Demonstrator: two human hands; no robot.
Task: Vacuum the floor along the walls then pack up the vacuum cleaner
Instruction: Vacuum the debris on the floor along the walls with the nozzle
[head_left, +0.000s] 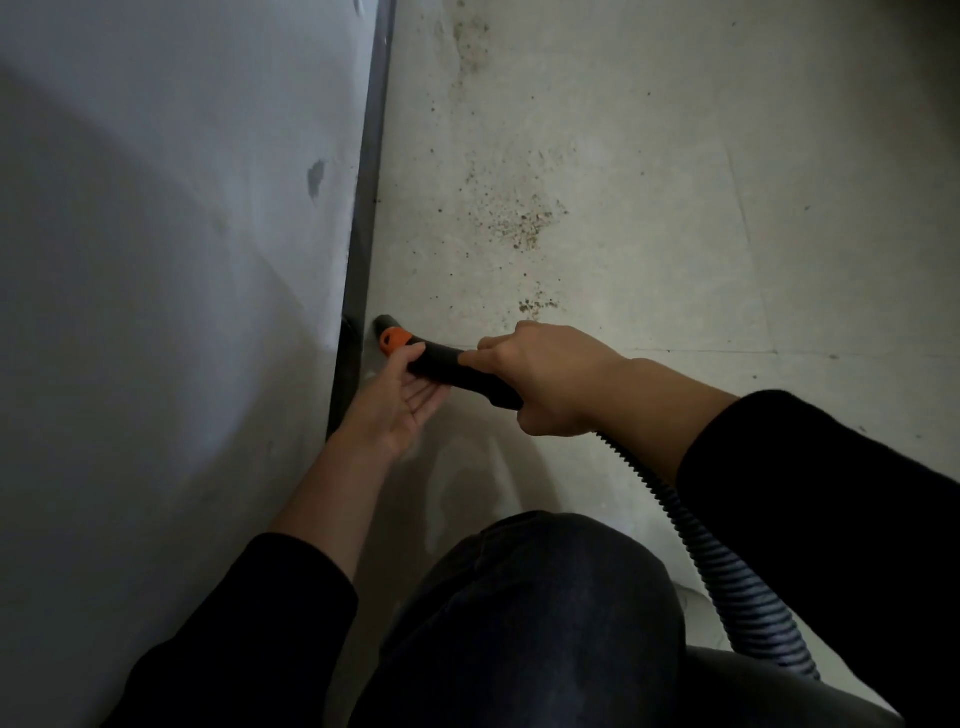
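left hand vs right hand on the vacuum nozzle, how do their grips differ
The left hand lies palm up under the nozzle, near its orange collar; the right hand sits further back, knuckles up, toward the hose. The left hand looks relaxed and only supports the nozzle; the right hand curls around it. Both touch the nozzle.
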